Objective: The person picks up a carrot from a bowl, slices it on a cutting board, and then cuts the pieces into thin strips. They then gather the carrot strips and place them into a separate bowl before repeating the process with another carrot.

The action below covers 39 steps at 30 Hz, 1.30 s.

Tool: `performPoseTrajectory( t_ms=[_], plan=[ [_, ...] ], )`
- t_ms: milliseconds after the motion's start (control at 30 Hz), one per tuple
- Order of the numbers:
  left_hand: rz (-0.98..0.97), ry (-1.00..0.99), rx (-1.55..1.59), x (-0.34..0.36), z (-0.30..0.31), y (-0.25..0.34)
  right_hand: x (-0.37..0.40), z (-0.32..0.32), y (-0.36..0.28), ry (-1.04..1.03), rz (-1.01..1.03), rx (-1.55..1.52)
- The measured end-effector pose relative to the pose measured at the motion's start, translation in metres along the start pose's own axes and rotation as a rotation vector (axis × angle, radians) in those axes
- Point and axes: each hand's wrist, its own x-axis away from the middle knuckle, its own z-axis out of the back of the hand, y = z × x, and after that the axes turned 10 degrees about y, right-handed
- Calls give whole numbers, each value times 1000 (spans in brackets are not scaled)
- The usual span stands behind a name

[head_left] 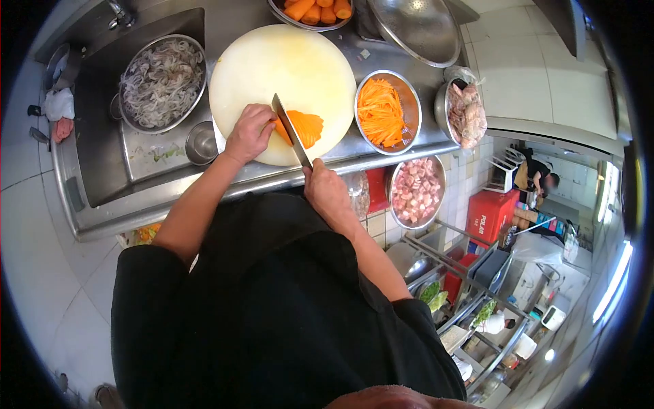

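While the right hand clamps the knife, the left hand bunches its fingers at the carrot slices. Both work near the board's body-side edge.

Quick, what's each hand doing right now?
Left hand: fingers curled at the sliced carrot, steadying it, it seems.
Right hand: closed around the handle of the knife.

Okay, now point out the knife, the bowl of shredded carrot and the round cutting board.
Knife (289,127): head view, on the middle of the blade.
Bowl of shredded carrot (413,137): head view, on the bowl's inner wall, lower right.
Round cutting board (283,58): head view, on its bare upper part.
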Motion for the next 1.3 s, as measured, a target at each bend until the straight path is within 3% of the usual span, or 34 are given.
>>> performPoseTrajectory(
  t_ms=[333,700,1067,1167,1300],
  plan=[
    [-20,7,-11,-1,0,3,23,47,-14,-21,8,40],
    [-4,-12,-29,-1,1,6,0,-8,1,-19,9,5],
    [6,84,-39,4,-2,6,1,2,7,-18,27,-13],
    [-25,72,-73,3,-2,2,1,1,8,90,149,-63],
    [-33,50,-97,2,-1,2,-3,3,3,46,159,42]
  ],
)
